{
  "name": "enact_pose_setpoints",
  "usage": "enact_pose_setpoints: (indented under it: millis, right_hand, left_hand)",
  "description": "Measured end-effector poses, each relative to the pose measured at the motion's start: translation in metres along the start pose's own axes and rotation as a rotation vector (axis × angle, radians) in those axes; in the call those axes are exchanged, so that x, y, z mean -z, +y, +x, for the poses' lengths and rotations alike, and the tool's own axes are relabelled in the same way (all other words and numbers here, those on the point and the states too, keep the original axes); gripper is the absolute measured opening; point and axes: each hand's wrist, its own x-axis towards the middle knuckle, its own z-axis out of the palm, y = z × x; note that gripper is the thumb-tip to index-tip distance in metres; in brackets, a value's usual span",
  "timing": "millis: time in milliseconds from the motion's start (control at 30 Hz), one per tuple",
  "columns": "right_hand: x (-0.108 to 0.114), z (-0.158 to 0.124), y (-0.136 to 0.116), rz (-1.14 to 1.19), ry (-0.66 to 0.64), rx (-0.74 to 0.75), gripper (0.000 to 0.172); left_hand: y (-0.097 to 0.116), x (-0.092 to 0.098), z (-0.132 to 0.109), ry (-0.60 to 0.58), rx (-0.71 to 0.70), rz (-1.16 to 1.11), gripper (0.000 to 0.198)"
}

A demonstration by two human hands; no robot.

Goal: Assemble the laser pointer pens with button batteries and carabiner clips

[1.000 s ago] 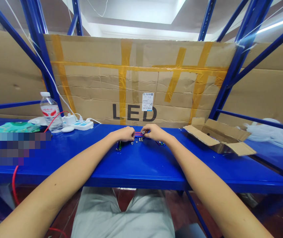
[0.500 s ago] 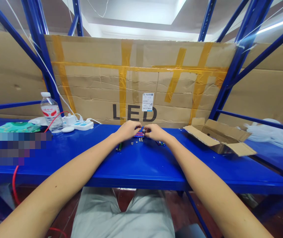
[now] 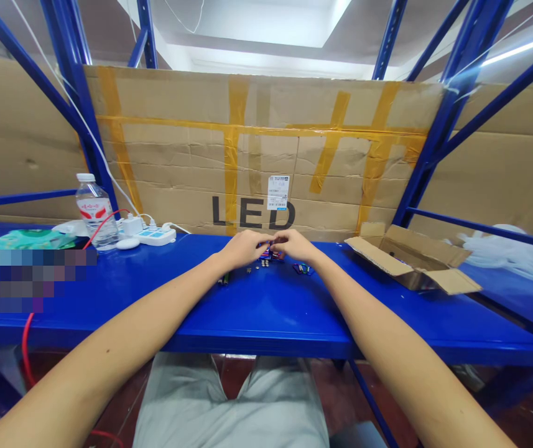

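My left hand (image 3: 246,249) and my right hand (image 3: 295,244) meet at the far side of the blue table, fingertips nearly touching. The fingers of both are bent in and closed, and what lies between them is too small and covered to name. Just below the fingertips, red and blue shiny sticks (image 3: 266,254) lie partly hidden. In front of them sit several small silvery pieces (image 3: 265,264). Dark green sticks (image 3: 224,279) rest by my left wrist. Beside my right wrist is a small group of coloured shiny pieces (image 3: 302,269).
An open cardboard box (image 3: 413,261) stands at the right. On the left are a water bottle (image 3: 97,214), a white power strip (image 3: 154,234) and a green packet (image 3: 33,239). A big cardboard sheet (image 3: 177,162) marked LED closes off the back. A red cable (image 3: 26,342) hangs over the left edge.
My two hands have come closer together; the right has shifted slightly left and up. The silvery piece seen at its fingertips is now hidden, and more of the coloured pieces beside its wrist shows.
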Motion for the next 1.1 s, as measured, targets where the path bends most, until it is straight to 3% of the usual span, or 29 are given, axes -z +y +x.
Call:
enact_pose_setpoints:
  millis: [133,333,500,700,867,967,1033,1100]
  right_hand:
    - [0.0,-0.002,-0.002,-0.203,0.074,0.002,0.003]
    - [-0.001,-0.006,-0.006,-0.463,0.053,0.011,0.017]
    - [-0.002,-0.005,-0.006,-0.486,0.067,0.067,0.02]
    - [-0.004,-0.004,-0.006,-0.5,0.094,0.152,0.023]
    - [-0.005,-0.004,-0.004,-0.475,0.064,0.139,0.023]
    - [-0.005,-0.004,-0.004,-0.467,0.052,0.123,0.022]
    - [-0.005,-0.005,-0.005,-0.473,0.055,0.116,0.021]
    - [-0.004,-0.006,-0.007,-0.49,0.065,0.105,0.017]
  left_hand:
    - [0.003,0.008,-0.001,-0.028,0.042,0.017,0.03]
    - [0.002,0.016,-0.005,-0.41,0.157,0.064,0.015]
    - [0.004,0.012,-0.006,-0.514,0.201,0.093,0.018]
    - [0.007,0.011,-0.003,-0.561,0.259,0.035,0.01]
    - [0.005,0.011,-0.003,-0.619,0.33,-0.118,0.005]
    - [0.003,0.011,-0.004,-0.611,0.298,-0.133,0.004]
    - [0.0,0.011,-0.003,-0.529,0.245,-0.091,0.006]
    - [-0.003,0.011,-0.002,-0.351,0.185,-0.03,0.009]
